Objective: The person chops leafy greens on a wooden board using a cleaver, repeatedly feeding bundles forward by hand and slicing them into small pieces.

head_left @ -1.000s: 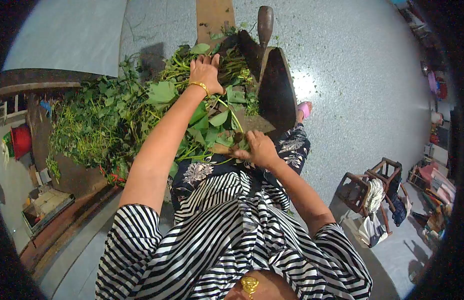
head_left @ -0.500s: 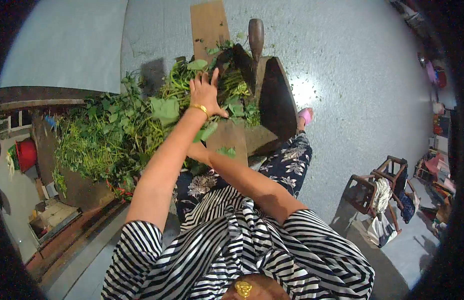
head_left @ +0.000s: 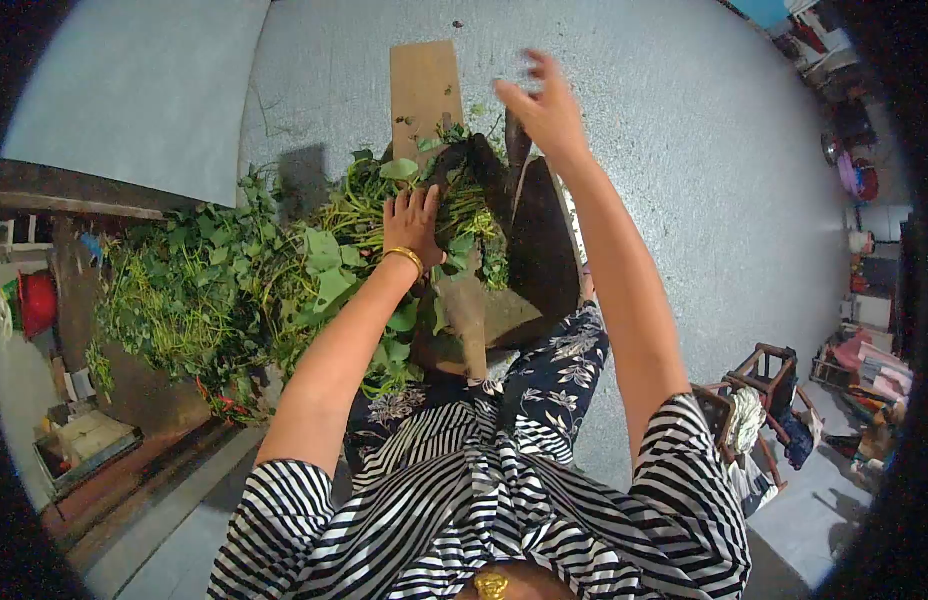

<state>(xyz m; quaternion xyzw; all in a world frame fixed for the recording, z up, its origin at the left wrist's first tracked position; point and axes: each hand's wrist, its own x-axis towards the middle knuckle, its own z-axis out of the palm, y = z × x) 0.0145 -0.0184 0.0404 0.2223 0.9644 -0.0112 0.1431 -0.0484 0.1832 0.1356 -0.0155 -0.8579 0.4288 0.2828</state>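
Observation:
My left hand [head_left: 414, 228] lies with its fingers stretched over a bundle of leafy green vines [head_left: 359, 205], pressing on the stems across a wooden board [head_left: 424, 75]. My right hand [head_left: 546, 112] is raised at the right, slightly blurred, its fingers apart and nothing seen in them. It is just above and beside an upright dark wooden handle [head_left: 518, 140], partly hidden by the hand. Below the handle stands a dark, broad-sided piece [head_left: 544, 240], right of the vine ends. I cannot make out how the handle joins it.
A large heap of vines [head_left: 194, 290] spreads to the left. A red basin [head_left: 37, 303] stands at the far left. To the right is a wooden stool frame [head_left: 764, 370] with cloths on it. Leaf scraps dot the grey floor [head_left: 704, 180].
My right hand has moved from low under the left forearm up and right to beside the handle. My left hand has shifted slightly down, still on the vines. The view has tilted a little.

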